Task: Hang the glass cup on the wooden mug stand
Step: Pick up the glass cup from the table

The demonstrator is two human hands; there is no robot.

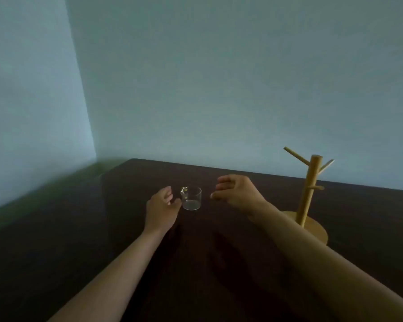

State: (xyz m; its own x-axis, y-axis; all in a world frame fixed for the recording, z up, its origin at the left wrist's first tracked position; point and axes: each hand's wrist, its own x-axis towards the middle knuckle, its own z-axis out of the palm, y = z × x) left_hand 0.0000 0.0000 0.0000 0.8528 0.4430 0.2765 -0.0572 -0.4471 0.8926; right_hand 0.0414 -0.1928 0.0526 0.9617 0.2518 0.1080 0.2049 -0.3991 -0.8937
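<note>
We have the glass cup (191, 198) standing upright out in the middle of the dark worktop (242, 275), nearer the far edge than the near one, with its handle turned to the left. Our left hand (161, 209) sits just beside that handle, fingers (169, 195) loosely curled and holding nothing; we cannot tell whether a fingertip touches the glass. Our right hand (236, 194) hovers a little to the right of the cup, fingers spread and empty.

Here is the risk as we judge it: the cup is clear and hard to read against dark wood, so a misjudged reach could knock it over or send it sliding. Smooth glass may also slip from a light pinch.

The wooden mug stand (311, 194) rises toward the right side of the worktop, pegs angled upward. Our right forearm crosses in front of its round base, so a careless sweep there could topple it.

Room looks generous: bare wood lies all around the cup, and the far edge runs close behind it, with the wall beyond.
</note>
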